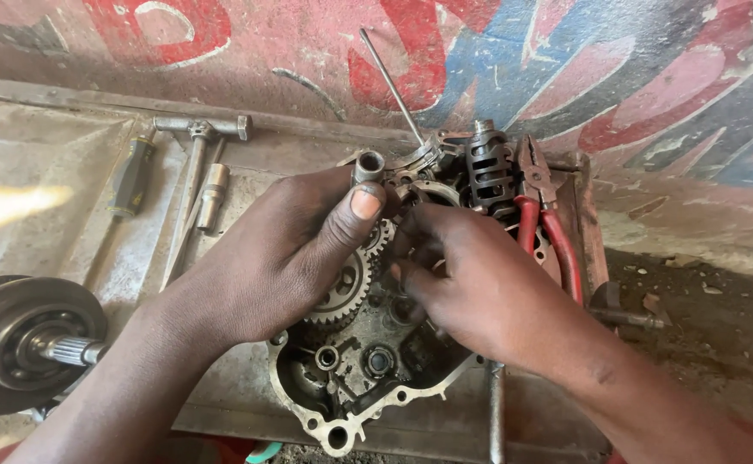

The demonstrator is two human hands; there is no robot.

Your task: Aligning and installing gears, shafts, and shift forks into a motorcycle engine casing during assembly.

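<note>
Greasy engine case mid-frame: left hand pinches a gear, right hand curls into the casing, grasp hidden

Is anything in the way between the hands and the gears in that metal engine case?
Nothing visible. The left hand rests right on the big gear, and the right hand reaches into the engine case beside it. The red-handled pliers lie off to the right, on the case's far edge.
</note>
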